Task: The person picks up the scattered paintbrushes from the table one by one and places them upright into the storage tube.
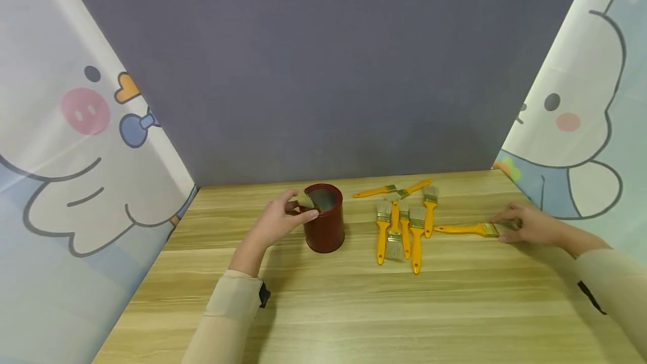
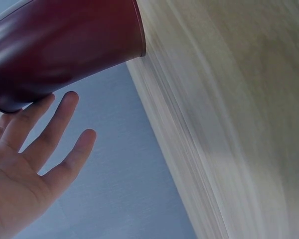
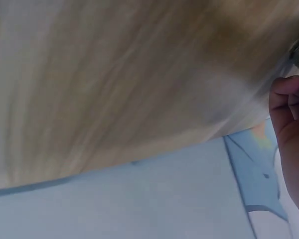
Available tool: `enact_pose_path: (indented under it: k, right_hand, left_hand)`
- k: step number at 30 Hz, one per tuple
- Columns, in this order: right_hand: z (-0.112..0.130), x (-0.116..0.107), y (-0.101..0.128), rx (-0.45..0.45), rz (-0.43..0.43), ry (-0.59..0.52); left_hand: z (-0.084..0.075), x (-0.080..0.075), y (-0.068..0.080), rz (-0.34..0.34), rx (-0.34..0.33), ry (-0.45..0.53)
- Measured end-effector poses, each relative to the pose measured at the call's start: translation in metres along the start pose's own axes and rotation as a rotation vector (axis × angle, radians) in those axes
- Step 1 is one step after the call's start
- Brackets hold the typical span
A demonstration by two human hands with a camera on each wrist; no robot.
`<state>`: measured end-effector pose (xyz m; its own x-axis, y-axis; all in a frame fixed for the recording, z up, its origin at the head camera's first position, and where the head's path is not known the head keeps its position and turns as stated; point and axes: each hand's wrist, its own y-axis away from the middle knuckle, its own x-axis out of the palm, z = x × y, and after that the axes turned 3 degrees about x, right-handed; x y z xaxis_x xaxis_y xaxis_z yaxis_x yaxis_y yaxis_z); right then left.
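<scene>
Head view: toward the far edge of the tabletop (image 1: pixel 354 308), left of its middle, the left hand (image 1: pixel 275 218) clamps thumb and fingertips on a bristles-up brush (image 1: pixel 305 200) at the mouth of an upright red can (image 1: pixel 325 232). Keeping that handle steep and releasing gently would probably suit; leaning on the rim could tip the can. Grey inner wall shows beside the brush; the can's bottom is hidden. Nearer the right edge, the right hand (image 1: pixel 536 226) pinches the bristles of a second brush (image 1: pixel 460 229), handle toward the left edge; a grip by the metal band would likely sag less. Seven loose brushes (image 1: pixel 417 240) lie between can and second brush.

Left wrist view: the nearer fingers spread apart at the can's wall; bristles peek past the rim, the pinch itself hidden.

Right wrist view: thumb and fingers come together below dark bristles; the handle is out of frame.
</scene>
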<state>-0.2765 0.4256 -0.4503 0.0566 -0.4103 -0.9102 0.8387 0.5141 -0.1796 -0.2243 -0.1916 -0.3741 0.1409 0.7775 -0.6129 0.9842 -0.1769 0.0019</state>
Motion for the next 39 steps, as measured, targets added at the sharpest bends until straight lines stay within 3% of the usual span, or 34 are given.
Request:
enact_pose_path:
  k: [9, 12, 16, 22, 25, 32, 39]
  right_hand:
    - [0.021, -0.033, -0.005, 0.265, 0.152, -0.176]
    - [0.034, -0.048, -0.019, 0.324, 0.131, -0.216]
    - [0.056, -0.061, -0.04, 0.351, 0.037, -0.26]
    - [0.098, -0.079, -0.077, 0.282, -0.102, -0.227]
    - [0.124, -0.09, -0.1, 0.239, -0.124, -0.279]
    - [0.191, -0.109, -0.156, 0.14, -0.125, -0.464]
    - [0.265, -0.108, -0.201, -0.062, -0.217, -0.714]
  left_hand:
    - [-0.001, 0.004, 0.001, -0.001, -0.008, 0.014]
    - [-0.002, 0.003, 0.001, -0.011, -0.001, 0.021]
    - [-0.003, 0.003, 0.001, -0.008, 0.016, 0.021]
    - [-0.004, 0.004, 0.001, -0.01, 0.013, 0.018]
    - [-0.005, 0.005, 0.002, -0.014, 0.009, 0.024]
    - [-0.005, 0.006, 0.001, -0.007, 0.019, 0.052]
    - [-0.005, 0.007, 0.003, -0.013, 0.016, 0.068]
